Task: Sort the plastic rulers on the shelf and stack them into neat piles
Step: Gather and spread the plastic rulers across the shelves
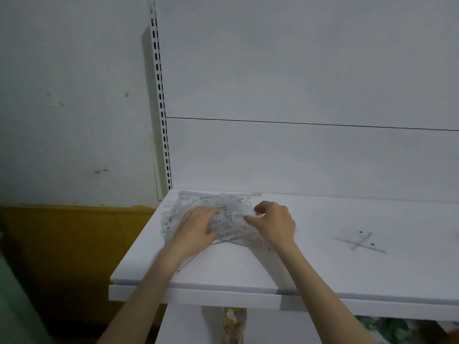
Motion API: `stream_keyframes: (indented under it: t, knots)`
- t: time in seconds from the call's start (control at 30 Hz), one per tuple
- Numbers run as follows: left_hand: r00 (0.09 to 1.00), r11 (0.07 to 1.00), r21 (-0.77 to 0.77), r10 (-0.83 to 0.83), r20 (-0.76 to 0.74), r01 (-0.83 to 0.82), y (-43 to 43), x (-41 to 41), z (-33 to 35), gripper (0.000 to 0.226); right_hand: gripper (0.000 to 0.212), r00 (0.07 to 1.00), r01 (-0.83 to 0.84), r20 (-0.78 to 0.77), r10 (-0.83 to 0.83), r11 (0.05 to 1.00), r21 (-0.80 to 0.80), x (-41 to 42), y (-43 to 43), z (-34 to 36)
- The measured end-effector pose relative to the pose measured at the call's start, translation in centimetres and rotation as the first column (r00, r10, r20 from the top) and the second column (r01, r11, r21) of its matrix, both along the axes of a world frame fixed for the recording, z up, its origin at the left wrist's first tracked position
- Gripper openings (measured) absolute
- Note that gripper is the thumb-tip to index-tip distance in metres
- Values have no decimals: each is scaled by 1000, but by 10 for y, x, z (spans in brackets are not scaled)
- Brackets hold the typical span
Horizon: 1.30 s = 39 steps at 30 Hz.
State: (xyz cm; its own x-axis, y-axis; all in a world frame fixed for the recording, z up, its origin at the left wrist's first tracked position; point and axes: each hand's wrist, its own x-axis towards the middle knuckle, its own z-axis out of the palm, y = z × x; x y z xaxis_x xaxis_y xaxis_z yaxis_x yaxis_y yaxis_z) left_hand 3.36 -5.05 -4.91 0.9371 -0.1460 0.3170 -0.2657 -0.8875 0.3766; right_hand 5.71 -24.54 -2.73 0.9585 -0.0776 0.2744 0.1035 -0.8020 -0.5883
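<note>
A jumbled heap of clear plastic rulers (227, 207) lies at the left end of the white shelf (323, 269). My left hand (196, 227) rests on the heap's left side, fingers slightly bent and spread over the rulers. At the heap's right side, the curled fingers and thumb of my right hand (273, 222) pinch a clear piece. Farther right, two clear rulers (360, 240) lie crossed on the shelf, apart from the heap.
A slotted white upright (160, 100) stands at the shelf's back left corner, with the white back panel (310, 157) behind. Below the shelf's front edge, a packet (233, 324) and green items (390, 328) show on a lower level. A yellow-brown wall band (69, 244) is at the left.
</note>
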Motion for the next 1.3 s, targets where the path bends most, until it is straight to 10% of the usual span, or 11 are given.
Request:
stream_keyframes:
  t: [0.77, 1.07, 1.3]
  knots:
    - [980, 983, 133, 105, 167, -128, -19, 9, 22, 31, 32, 998, 7, 60, -18, 982, 191, -14, -43, -12]
    - [998, 927, -369, 66, 1, -61, -67, 14, 27, 21, 49, 995, -19, 99, 0, 982, 188, -29, -100, -14]
    - [987, 891, -450, -120, -103, 61, -155, 18, 25, 39, 56, 992, 85, 77, -97, 985, 151, -53, -185, -22]
